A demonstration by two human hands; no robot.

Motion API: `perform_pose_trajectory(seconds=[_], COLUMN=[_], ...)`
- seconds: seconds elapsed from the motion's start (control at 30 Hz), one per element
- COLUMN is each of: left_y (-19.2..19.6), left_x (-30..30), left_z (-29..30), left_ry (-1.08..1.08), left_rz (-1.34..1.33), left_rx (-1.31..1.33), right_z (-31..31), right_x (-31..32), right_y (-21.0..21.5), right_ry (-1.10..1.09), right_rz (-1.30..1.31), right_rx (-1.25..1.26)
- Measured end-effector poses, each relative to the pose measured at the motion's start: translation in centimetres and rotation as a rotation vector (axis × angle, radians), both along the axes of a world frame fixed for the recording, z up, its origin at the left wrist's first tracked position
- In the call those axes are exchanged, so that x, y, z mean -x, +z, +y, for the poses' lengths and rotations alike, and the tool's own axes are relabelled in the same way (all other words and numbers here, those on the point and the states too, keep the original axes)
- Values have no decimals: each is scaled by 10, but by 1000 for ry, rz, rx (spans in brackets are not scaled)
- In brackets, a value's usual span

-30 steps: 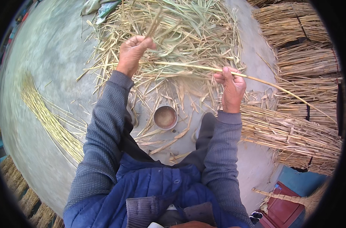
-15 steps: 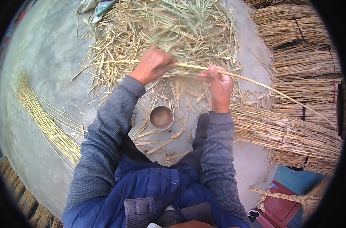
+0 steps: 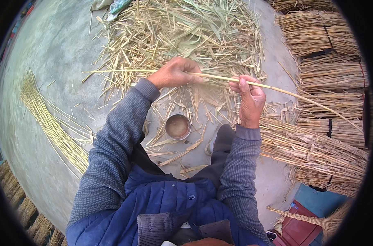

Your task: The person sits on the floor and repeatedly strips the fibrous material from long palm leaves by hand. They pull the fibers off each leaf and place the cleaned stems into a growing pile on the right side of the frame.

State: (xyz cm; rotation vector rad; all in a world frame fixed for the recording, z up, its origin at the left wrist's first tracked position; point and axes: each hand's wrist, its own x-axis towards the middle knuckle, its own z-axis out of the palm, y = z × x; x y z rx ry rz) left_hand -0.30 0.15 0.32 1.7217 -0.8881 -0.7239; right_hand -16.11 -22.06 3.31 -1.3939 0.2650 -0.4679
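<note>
Concrete floor (image 3: 51,45), husk litter beyond metal cup (image 3: 178,126). Long reed stalk (image 3: 219,78) above cup — left hand (image 3: 175,74) closed around it, right hand (image 3: 249,96) pinching it. Likely light, stiff, brittle — grip near mid-length

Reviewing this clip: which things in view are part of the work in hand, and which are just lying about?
In hand:
- long reed stalk, held by both hands
- left hand
- right hand
- heap of stripped husks under the hands

Lying about:
- small round cup
- tied reed bundles, right
- row of thin stalks, left
- broom
- red box
</note>
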Motion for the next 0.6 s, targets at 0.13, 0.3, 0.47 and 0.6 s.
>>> perform_pose_trajectory(seconds=[0.13,0.3,0.47,0.6], left_y=[5,6,0,-1], left_x=[-1,1,6,-11], left_z=[1,3,7,23], left_ry=[-6,83,110,314], left_rz=[151,276,378,482], left_rx=[43,36,73,256], right_z=[1,3,5,0], right_x=[1,4,6,10], right_y=[4,8,12,14], right_ry=[45,70,144,148], right_rz=[-52,-72,-126,-163], right_rx=[51,71,148,161])
